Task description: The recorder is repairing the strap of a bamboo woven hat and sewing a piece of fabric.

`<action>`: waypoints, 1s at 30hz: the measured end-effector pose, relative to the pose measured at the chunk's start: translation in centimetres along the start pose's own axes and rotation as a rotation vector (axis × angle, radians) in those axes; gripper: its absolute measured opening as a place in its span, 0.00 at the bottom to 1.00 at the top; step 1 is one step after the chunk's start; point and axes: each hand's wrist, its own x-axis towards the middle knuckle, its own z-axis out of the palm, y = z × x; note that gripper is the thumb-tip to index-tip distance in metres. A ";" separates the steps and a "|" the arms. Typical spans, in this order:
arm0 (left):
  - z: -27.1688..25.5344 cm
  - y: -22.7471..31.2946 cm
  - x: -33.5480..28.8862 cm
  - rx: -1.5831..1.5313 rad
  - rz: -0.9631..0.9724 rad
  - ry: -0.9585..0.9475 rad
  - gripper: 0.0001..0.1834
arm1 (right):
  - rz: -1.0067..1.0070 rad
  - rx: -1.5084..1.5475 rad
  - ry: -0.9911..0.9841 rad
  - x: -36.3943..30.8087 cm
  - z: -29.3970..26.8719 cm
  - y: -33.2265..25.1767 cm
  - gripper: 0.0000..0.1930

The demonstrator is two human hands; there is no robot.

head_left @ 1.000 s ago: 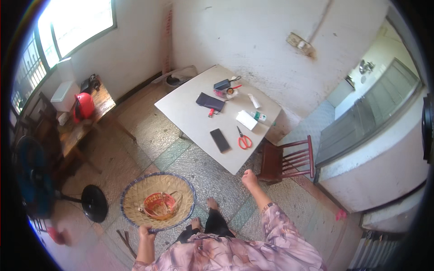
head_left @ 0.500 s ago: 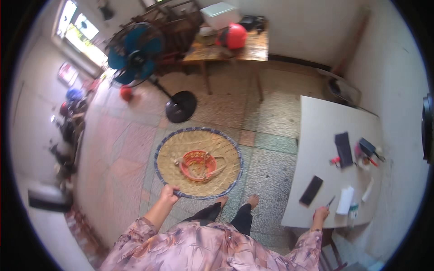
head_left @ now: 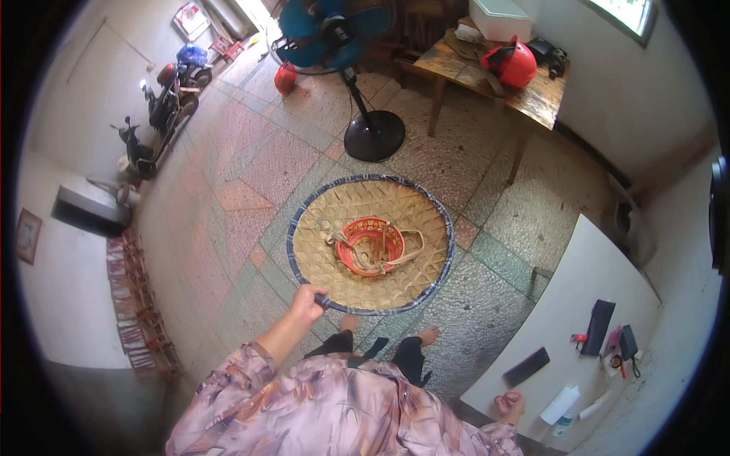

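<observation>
My left hand (head_left: 307,303) grips the dark-blue bound rim of a woven straw hat (head_left: 414,285). The wide round hat is held underside up over the floor in front of me. At its middle sits a red plastic openwork head ring (head_left: 344,257) with pale cloth straps (head_left: 414,242) around it. By the near edge of the white table, my right hand (head_left: 515,414) is closed on what look like pink-handled scissors (head_left: 505,400); their blades cannot be made out. My bare feet show below the hat.
On the white table (head_left: 487,387) are a black phone (head_left: 526,367), a dark pouch (head_left: 598,327), a white packet (head_left: 560,405) and a small bottle (head_left: 563,424). Ahead stand a blue-bladed fan (head_left: 374,135) and a wooden table with a red helmet (head_left: 520,64). Motor scooters (head_left: 163,106) line the left wall.
My view has swung, so the room and tables sit differently in the picture. The hat stays in my left hand. At my right hand the thin blade seen before no longer shows; pink loops do.
</observation>
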 end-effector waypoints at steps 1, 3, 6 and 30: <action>-0.1 0.2 -0.2 -0.017 -0.016 0.003 0.33 | -0.017 -0.014 0.010 -0.1 0.3 0.1 0.16; -0.3 1.1 -0.2 -0.040 -0.026 -0.005 0.32 | -0.034 0.410 0.163 -0.7 1.3 0.9 0.12; -1.9 2.3 -0.1 -0.069 0.003 0.075 0.31 | -0.220 0.474 0.097 -4.6 3.7 0.4 0.11; -1.3 31.1 2.3 -0.450 0.395 -0.015 0.22 | -0.604 -0.928 -1.227 -53.4 74.8 19.1 0.13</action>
